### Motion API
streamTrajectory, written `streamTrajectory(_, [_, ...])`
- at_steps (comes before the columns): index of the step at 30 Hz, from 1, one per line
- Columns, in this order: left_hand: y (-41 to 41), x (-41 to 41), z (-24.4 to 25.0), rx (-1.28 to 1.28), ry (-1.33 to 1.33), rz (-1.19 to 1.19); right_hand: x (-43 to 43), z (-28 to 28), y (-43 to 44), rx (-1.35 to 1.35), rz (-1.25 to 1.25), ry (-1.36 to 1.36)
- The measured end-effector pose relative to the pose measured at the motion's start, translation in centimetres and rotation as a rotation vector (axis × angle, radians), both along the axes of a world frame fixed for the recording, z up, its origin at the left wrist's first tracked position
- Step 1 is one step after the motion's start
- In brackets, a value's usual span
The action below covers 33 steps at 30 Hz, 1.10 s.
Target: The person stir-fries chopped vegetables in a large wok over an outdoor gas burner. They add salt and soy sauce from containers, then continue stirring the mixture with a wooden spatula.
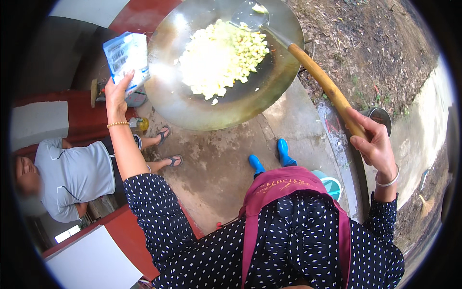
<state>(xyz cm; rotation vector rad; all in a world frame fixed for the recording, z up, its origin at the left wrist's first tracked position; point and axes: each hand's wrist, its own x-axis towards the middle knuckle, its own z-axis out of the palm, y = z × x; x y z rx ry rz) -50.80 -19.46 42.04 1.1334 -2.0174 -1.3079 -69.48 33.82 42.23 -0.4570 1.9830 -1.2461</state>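
My left hand (119,92) holds a blue and white plastic packet (127,59) upright, just left of a large metal wok (213,121). Diced pale green vegetable pieces (249,57) are heaped in the wok, partly veiled by steam and glare. My right hand (371,139) is closed around the end of the long wooden handle of a metal wok spatula (326,85). The spatula's blade rests at the wok's far side, by the edge of the heap, with a few pieces on it. Whether the packet is open cannot be told.
A person in a grey shirt (81,173) stands at the left with folded arms. Near their feet is a bottle of yellow liquid (140,124). A teal bucket (330,186) stands by my blue boots, and a dark metal bucket (380,117) lies beyond my right hand.
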Motion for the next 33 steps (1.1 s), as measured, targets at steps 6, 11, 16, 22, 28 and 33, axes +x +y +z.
streamTrajectory(6, [3.1,1.7,0.4,0.054,0.009,-0.110,-0.3,0.4,-0.5,0.011,0.013,-0.017])
streamTrajectory(11, [4.2,0.4,0.3,0.012,-0.066,-0.172,-0.3,0.3,-0.2,-0.005,0.026,-0.018])
streamTrajectory(16, [4.6,-0.7,-0.3,0.076,0.012,-0.162,-0.4,-0.3,0.5,-0.036,0.018,0.022])
streamTrajectory(22, [5.1,-3.7,0.4,0.060,0.037,-0.198,-0.5,-0.6,1.0,-0.034,-0.008,0.027])
streamTrajectory(28, [2.6,-7.0,-0.7,-0.001,0.036,-0.105,-0.1,0.4,0.7,-0.004,-0.035,-0.007])
streamTrajectory(33, [0.8,-5.9,-0.6,-0.040,0.042,-0.001,-0.1,0.5,0.9,0.007,0.012,0.024])
